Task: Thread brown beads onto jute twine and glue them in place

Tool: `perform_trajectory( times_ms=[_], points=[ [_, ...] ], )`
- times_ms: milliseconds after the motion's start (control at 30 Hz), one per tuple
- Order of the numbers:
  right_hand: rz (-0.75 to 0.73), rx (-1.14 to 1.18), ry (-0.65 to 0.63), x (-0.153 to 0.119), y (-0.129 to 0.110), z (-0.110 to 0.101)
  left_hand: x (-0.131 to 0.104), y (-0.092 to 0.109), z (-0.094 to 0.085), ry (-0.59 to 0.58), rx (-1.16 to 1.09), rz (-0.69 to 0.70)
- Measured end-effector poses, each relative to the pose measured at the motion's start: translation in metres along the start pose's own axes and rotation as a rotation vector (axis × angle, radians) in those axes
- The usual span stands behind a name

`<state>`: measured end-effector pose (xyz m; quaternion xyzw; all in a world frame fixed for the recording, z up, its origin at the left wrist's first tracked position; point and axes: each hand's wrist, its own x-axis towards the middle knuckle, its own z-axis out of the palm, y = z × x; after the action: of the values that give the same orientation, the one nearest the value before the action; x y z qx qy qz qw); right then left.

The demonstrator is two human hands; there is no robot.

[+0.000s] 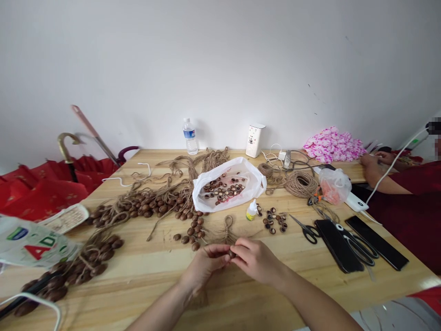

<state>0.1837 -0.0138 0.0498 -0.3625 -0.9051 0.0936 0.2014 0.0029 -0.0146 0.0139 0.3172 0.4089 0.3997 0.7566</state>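
My left hand [206,263] and my right hand [255,258] meet over the near part of the table, fingertips pinched together. Between them is a small round brown nutshell [232,253], mostly covered by the fingers. A looped bundle of jute twine [228,225] lies just beyond my fingertips, its strands spreading sideways. Left of it sits a cluster of brown nuts [196,228] tied to twine. A small glue bottle [251,210] with a yellow label stands upright ahead of my right hand. Beside it lie several open half shells [274,220].
A white plastic bag [229,202] holds more half shells. Nuts on twine [151,204] cover the left side. Scissors [306,230], larger scissors [360,246], phones [339,246] and a twine coil [301,185] lie right. Another person's hand [370,166] is at the far right.
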Motion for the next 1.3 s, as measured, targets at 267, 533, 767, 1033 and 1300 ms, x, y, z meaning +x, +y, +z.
perform_trajectory(
  times_ms=[267, 533, 767, 1033, 1300],
  points=[
    [-0.006, -0.075, 0.004, 0.0, -0.001, 0.001, -0.004, 0.004, 0.006, -0.024, -0.029, 0.014],
    [-0.019, -0.131, 0.061, 0.0, -0.007, 0.006, -0.003, 0.002, 0.008, -0.022, 0.032, 0.075],
    [0.174, 0.082, 0.125, 0.002, -0.003, 0.009, -0.004, 0.0, 0.009, -0.047, 0.001, 0.131],
    [0.347, 0.352, 0.133, 0.007, 0.004, 0.004, -0.003, -0.004, 0.006, 0.026, -0.043, 0.106],
    [0.256, 0.368, 0.196, 0.007, 0.006, 0.012, 0.0, -0.007, 0.005, 0.021, 0.063, 0.265]
  ],
)
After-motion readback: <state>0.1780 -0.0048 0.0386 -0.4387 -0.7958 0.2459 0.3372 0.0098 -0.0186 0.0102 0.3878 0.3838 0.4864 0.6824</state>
